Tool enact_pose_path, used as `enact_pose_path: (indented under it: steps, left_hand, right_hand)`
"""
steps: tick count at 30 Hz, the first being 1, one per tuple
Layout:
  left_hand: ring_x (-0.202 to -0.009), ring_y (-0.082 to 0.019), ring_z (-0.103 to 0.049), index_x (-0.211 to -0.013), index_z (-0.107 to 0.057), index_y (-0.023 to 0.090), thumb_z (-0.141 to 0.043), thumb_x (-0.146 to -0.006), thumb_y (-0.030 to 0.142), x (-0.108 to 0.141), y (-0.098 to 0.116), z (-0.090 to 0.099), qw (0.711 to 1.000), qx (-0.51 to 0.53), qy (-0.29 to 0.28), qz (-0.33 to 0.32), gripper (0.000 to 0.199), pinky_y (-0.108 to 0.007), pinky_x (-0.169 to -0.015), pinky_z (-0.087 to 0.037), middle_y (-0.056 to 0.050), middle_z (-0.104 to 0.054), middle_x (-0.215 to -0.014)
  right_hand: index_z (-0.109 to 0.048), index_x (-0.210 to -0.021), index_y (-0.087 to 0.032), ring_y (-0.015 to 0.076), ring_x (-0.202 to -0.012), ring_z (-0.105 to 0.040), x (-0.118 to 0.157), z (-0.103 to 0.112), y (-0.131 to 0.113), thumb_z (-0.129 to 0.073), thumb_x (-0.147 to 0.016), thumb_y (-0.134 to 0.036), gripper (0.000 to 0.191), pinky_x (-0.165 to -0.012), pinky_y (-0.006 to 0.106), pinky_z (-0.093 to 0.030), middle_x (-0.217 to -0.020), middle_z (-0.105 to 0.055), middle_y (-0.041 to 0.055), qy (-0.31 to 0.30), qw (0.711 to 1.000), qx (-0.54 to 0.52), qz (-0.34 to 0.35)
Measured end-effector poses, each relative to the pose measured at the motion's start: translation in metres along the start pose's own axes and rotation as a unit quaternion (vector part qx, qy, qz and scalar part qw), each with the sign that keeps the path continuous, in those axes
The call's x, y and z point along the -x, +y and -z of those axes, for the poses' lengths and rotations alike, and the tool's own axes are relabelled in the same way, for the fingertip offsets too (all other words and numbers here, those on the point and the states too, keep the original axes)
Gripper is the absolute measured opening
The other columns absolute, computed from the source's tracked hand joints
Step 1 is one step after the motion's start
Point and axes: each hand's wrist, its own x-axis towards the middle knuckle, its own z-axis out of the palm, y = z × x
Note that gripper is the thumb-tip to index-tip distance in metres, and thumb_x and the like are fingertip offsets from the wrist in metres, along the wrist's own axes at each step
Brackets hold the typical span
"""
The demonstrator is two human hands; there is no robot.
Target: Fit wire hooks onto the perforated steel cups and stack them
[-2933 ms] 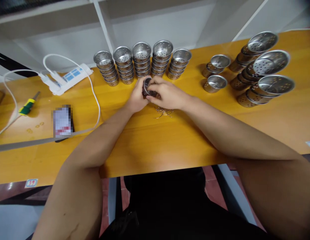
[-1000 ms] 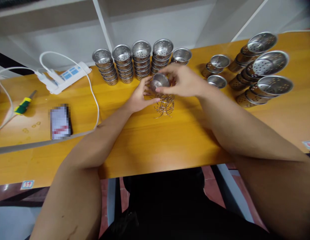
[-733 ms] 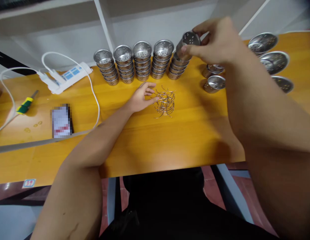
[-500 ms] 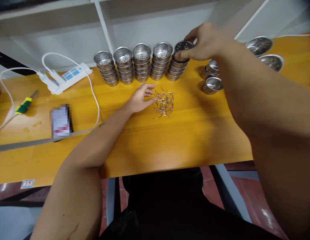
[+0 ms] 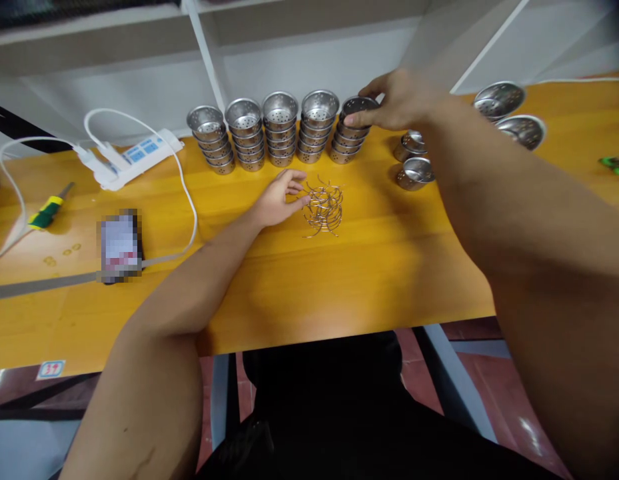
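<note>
My right hand (image 5: 396,100) reaches to the rightmost stack of perforated metal cups and grips the rim of its top cup (image 5: 358,107), thumb in front and fingers behind. That cup sits on the others in the stack. My left hand (image 5: 282,199) rests on the table with thumb and fingers apart, holding nothing. Beside its fingertips stands a pile of curved wire pieces (image 5: 324,210); whether the thumb touches them I cannot tell. More cup stacks (image 5: 280,133) stand in a row to the left along the back.
Right of the stacks are loose small cups (image 5: 415,175), partly behind my right arm, and wider perforated bowls (image 5: 500,100). On the left lie a power strip (image 5: 139,160) with white cables, a screwdriver (image 5: 46,212) and a phone (image 5: 120,247). A shelf panel (image 5: 309,57) rises behind.
My right hand has come down slightly with the top cup, which now sits lower on the rightmost stack. The left hand stays by the wire pieces. The view has shifted a little.
</note>
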Motion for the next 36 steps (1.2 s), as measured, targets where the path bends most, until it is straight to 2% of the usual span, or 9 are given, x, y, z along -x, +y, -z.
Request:
enact_pose_path:
  steps: [3,6,11,16,21,25,29,32,36]
  left_hand:
    - [-0.143,-0.029,-0.088,-0.160,-0.071,0.022,-0.098,-0.107,0.036,0.001,0.001,0.000,1.000,0.002,0.000,-0.003,0.061,-0.052,-0.130,-0.075,-0.019,-0.081,-0.170]
    - [-0.142,-0.029,-0.088,-0.160,-0.071,0.023,-0.099,-0.108,0.038,0.001,0.001,0.000,1.000,0.009,-0.003,-0.004,0.061,-0.050,-0.129,-0.076,-0.019,-0.081,-0.168]
    - [-0.141,-0.028,-0.088,-0.159,-0.072,0.024,-0.098,-0.108,0.036,0.000,0.000,-0.001,1.000,0.005,0.002,-0.001,0.058,-0.049,-0.129,-0.075,-0.017,-0.081,-0.167]
    - [-0.142,-0.028,-0.089,-0.161,-0.070,0.022,-0.095,-0.109,0.036,0.000,0.000,-0.001,1.000,-0.006,-0.004,-0.013,0.059,-0.049,-0.129,-0.076,-0.019,-0.080,-0.170]
    - [-0.145,-0.030,-0.089,-0.163,-0.069,0.021,-0.092,-0.113,0.039,0.001,0.002,0.000,1.000,-0.022,-0.009,-0.013,0.059,-0.052,-0.131,-0.076,-0.021,-0.079,-0.171]
    - [-0.144,-0.029,-0.088,-0.163,-0.069,0.022,-0.093,-0.113,0.038,0.001,0.002,0.000,1.000,-0.021,-0.009,-0.010,0.058,-0.050,-0.130,-0.075,-0.019,-0.080,-0.168]
    - [-0.141,-0.029,-0.089,-0.161,-0.070,0.021,-0.095,-0.110,0.037,0.001,0.001,-0.001,1.000,-0.007,-0.007,-0.014,0.059,-0.050,-0.129,-0.075,-0.019,-0.081,-0.166]
    - [-0.141,-0.028,-0.088,-0.160,-0.071,0.021,-0.096,-0.108,0.038,0.001,0.002,-0.001,1.000,0.004,-0.003,-0.009,0.060,-0.050,-0.129,-0.074,-0.019,-0.081,-0.166]
    - [-0.140,-0.027,-0.088,-0.159,-0.074,0.024,-0.101,-0.106,0.042,0.002,0.006,0.002,0.999,0.031,-0.007,0.004,0.063,-0.049,-0.129,-0.073,-0.016,-0.082,-0.166]
  right_hand:
    - [-0.073,-0.186,0.003,0.0285,-0.156,-0.083,0.030,0.010,-0.009,-0.088,-0.132,-0.040,0.071,-0.135,0.048,-0.060,-0.176,-0.080,0.0333,0.049,0.996,0.015,-0.075]
    - [-0.083,-0.175,0.003,0.0317,-0.157,-0.084,0.051,0.029,-0.010,-0.075,-0.136,-0.029,0.051,-0.133,0.051,-0.061,-0.171,-0.083,0.0349,0.094,0.985,0.056,-0.133]
    - [-0.099,-0.141,-0.002,0.0327,-0.118,-0.091,0.051,0.036,0.014,-0.103,-0.116,-0.034,0.042,-0.094,0.052,-0.059,-0.127,-0.095,0.0314,-0.094,0.925,0.246,-0.274]
    - [-0.094,-0.151,0.010,0.0433,-0.136,-0.089,0.050,0.017,0.031,-0.100,-0.116,-0.029,0.052,-0.093,0.051,-0.053,-0.147,-0.088,0.0453,-0.139,0.909,0.323,-0.224]
    - [-0.087,-0.169,0.001,0.0403,-0.148,-0.085,0.057,0.015,0.032,-0.089,-0.128,-0.029,0.051,-0.101,0.046,-0.053,-0.166,-0.084,0.0401,-0.132,0.910,0.311,-0.241]
    - [-0.091,-0.169,-0.008,0.0353,-0.149,-0.087,0.064,0.021,0.025,-0.076,-0.132,-0.021,0.041,-0.108,0.044,-0.057,-0.166,-0.087,0.0330,-0.087,0.921,0.298,-0.235]
    - [-0.091,-0.167,-0.002,0.0424,-0.156,-0.088,0.073,0.031,0.011,-0.070,-0.132,-0.020,0.044,-0.112,0.046,-0.061,-0.162,-0.087,0.0371,0.024,0.943,0.266,-0.199]
    - [-0.093,-0.159,0.003,0.0425,-0.145,-0.092,0.078,0.036,0.003,-0.074,-0.129,-0.018,0.041,-0.108,0.045,-0.061,-0.152,-0.091,0.0360,0.139,0.963,0.193,-0.126]
    - [-0.098,-0.141,-0.007,0.0222,-0.102,-0.084,0.086,0.015,0.000,-0.087,-0.118,-0.012,0.027,-0.088,0.036,-0.054,-0.136,-0.095,0.0240,0.189,0.980,0.002,0.066]
